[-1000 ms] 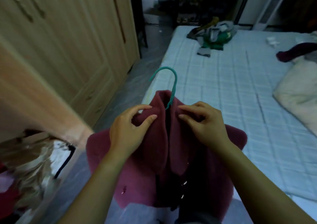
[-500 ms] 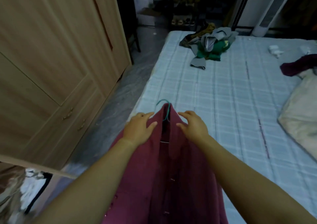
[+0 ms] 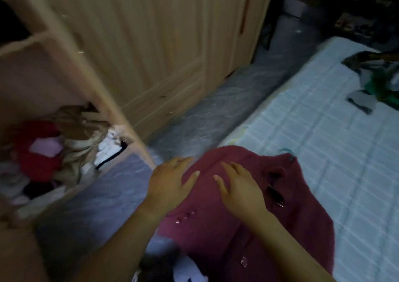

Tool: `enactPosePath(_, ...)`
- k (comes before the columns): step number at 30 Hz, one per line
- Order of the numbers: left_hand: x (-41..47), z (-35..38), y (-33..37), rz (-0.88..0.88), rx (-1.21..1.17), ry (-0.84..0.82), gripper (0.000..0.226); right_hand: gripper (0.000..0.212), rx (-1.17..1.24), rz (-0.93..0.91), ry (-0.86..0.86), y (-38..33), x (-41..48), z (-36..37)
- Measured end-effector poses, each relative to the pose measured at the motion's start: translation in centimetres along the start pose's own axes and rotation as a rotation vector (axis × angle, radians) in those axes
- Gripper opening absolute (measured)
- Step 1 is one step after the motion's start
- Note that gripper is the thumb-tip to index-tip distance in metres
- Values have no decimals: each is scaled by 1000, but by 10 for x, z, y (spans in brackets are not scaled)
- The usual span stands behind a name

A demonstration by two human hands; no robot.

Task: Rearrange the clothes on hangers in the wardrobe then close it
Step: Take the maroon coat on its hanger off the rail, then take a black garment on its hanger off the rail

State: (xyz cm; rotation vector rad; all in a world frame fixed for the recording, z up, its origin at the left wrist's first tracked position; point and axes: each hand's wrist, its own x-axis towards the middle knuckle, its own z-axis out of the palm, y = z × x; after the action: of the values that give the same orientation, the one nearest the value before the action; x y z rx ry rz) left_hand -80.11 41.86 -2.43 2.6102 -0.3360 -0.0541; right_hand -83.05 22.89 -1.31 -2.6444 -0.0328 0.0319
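A maroon fuzzy cardigan point(image 3: 248, 223) with small clear buttons lies over the near corner of the bed. The tip of its teal hanger point(image 3: 289, 152) pokes out at the collar. My left hand point(image 3: 170, 182) rests on the cardigan's left edge with fingers fairly straight. My right hand point(image 3: 239, 186) lies flat on the fabric just beside it, fingers spread. The wooden wardrobe point(image 3: 133, 44) stands to the left, its open compartment point(image 3: 54, 152) holding a heap of red, beige and white clothes.
The bed with a pale checked sheet point(image 3: 323, 130) fills the right side. A pile of green and grey clothes point(image 3: 380, 76) lies at its far end. A grey marbled floor strip point(image 3: 216, 113) runs between bed and wardrobe. Black-and-white fabric point(image 3: 172, 266) shows below my arms.
The view has swung left toward the open wardrobe. The cardigan now lies spread on the bed corner, and both hands have gone from gripping its collar to resting flat on it.
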Motion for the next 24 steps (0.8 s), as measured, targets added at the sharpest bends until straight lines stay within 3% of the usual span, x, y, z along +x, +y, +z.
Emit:
enactPosePath(5,-52,-88,-106,-190,31,158,60,58,53,-291,-120,-138,35,46)
enactPosePath(10,-96,-215,-225,-292,141,394,56,53,104,-557,-72,-312,75,90)
enactPosePath(15,-137,-353,-319,-422,380,519,61,57,132,-821,3,-488,117,115)
enactPosePath(19,-148,-461,-374,-497,519,639,66,58,208,-1010,102,-623,154,100)
enactPosePath(24,-135,-604,-427,-444,574,812,69,52,309,-1231,214,-783,213,48)
